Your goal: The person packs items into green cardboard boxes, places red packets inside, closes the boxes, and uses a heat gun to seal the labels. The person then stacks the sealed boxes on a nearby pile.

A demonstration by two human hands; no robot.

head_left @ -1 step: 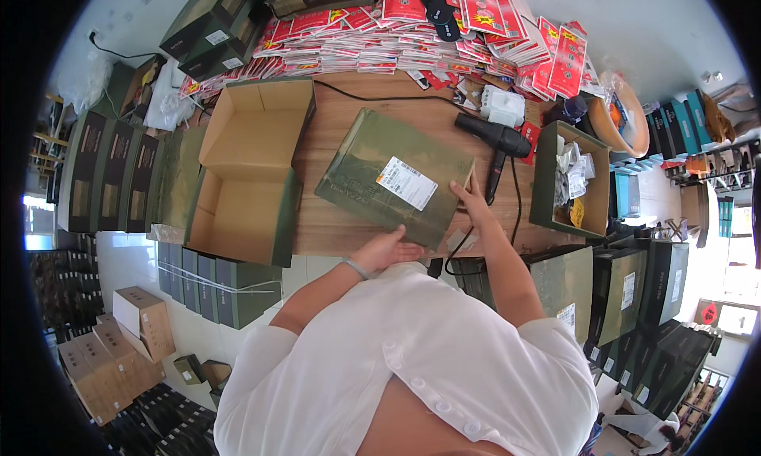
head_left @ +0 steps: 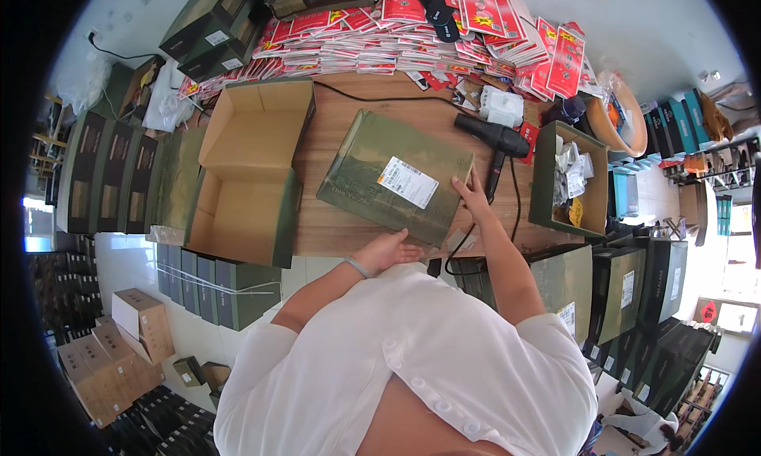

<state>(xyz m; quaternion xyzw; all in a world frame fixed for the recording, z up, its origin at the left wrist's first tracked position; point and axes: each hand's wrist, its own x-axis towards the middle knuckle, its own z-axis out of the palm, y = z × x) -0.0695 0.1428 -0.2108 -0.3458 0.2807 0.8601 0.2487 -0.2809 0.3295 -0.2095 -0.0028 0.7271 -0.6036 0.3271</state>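
Observation:
A closed green shoebox (head_left: 361,151) with a white label (head_left: 408,183) lies slanted on the wooden table in front of me. At its right end, my right hand (head_left: 474,201) grips the edge, with the thumb on the lid and the other fingers along the side. My left hand (head_left: 387,251) is at the near side of the box, its fingers stretched out and the thumb close to the lower edge. Whether the left thumb touches the box I cannot tell. To the left stands an open green box (head_left: 238,210) with a bare brown inside and its lid raised.
A black hair dryer (head_left: 491,135) with a cord lies right of the shoebox. Beyond it stands an open green box of small packets (head_left: 572,175). Red printed packets (head_left: 357,48) are piled along the back. Green boxes (head_left: 107,171) flank the table on both sides.
The shoebox has shifted very slightly to the right and toward me. Both hands keep nearly the same places.

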